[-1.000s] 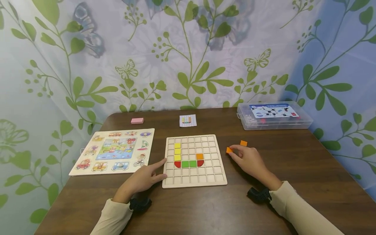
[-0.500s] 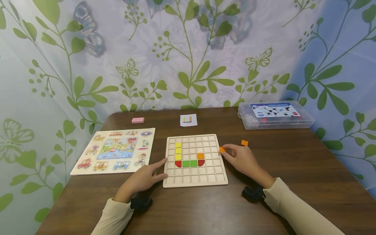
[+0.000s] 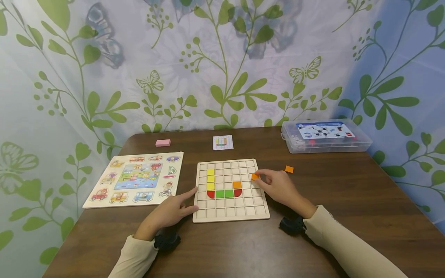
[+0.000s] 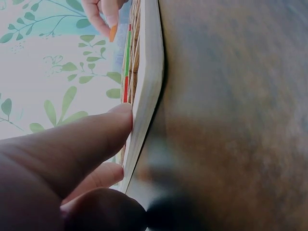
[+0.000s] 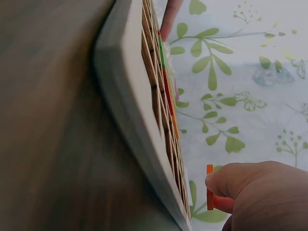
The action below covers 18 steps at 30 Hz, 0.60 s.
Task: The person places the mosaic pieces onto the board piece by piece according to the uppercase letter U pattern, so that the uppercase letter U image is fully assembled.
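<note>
A wooden grid board (image 3: 215,215) lies in the middle of the table. In its cells sit a column of yellow tiles (image 3: 210,178), green tiles (image 3: 224,193) between two red corner pieces (image 3: 211,194), and one orange tile (image 3: 237,185). My right hand (image 3: 283,189) pinches another orange tile (image 3: 255,177) between thumb and finger above the board's right columns; the right wrist view shows this tile (image 5: 210,187) held on edge, apart from the board. My left hand (image 3: 170,212) touches the board's left edge with the tips of thumb and index finger.
A loose orange tile (image 3: 289,169) lies right of the board. A small pattern card (image 3: 223,142) and a pink block (image 3: 163,143) are at the back. A picture puzzle board (image 3: 133,199) lies left, and a clear plastic case (image 3: 326,144) stands at the back right.
My right hand has carried the pinched orange tile leftward from the table beside the board to above its right columns. The left hand has stayed at the board's left edge.
</note>
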{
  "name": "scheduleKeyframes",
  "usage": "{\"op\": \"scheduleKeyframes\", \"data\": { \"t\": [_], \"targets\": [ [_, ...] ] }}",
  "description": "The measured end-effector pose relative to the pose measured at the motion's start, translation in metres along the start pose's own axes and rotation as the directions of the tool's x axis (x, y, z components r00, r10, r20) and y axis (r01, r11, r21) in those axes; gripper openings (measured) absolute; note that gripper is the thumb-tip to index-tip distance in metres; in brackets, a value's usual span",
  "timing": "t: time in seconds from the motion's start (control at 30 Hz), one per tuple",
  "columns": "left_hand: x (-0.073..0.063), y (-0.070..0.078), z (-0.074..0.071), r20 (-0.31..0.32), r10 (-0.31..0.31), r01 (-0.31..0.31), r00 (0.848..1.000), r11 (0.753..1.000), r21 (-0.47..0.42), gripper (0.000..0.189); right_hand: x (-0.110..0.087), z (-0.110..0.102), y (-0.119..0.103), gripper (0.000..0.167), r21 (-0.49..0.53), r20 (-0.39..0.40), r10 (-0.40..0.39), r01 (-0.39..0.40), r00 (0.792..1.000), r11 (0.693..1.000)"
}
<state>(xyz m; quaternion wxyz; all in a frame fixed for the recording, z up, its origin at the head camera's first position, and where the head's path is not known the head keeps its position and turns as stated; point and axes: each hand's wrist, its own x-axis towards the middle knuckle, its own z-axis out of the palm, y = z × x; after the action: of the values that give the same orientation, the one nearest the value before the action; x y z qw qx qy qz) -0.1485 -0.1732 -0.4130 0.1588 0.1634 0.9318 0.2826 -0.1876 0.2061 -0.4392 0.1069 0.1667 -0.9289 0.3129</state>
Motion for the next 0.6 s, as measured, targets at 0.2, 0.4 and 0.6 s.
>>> {"op": "scheduleKeyframes", "data": {
  "t": [0.2, 0.4, 0.6],
  "targets": [
    [-0.001, -0.001, 0.000, -0.009, 0.001, -0.001, 1.000, 1.000, -0.004, 0.068, 0.009, 0.009, -0.008, 0.030, 0.006, 0.028, 0.003, -0.003, 1.000, 1.000],
    [0.000, -0.002, 0.000, -0.008, 0.005, -0.005, 1.000, 1.000, -0.003, 0.068, 0.015, 0.013, -0.015, 0.028, 0.004, 0.061, -0.016, 0.016, 0.998, 1.000],
    [0.000, -0.004, 0.001, -0.005, 0.013, -0.013, 1.000, 1.000, -0.010, 0.068, 0.023, 0.018, -0.018, 0.028, -0.005, 0.071, -0.071, 0.072, 0.995, 0.997]
  ]
}}
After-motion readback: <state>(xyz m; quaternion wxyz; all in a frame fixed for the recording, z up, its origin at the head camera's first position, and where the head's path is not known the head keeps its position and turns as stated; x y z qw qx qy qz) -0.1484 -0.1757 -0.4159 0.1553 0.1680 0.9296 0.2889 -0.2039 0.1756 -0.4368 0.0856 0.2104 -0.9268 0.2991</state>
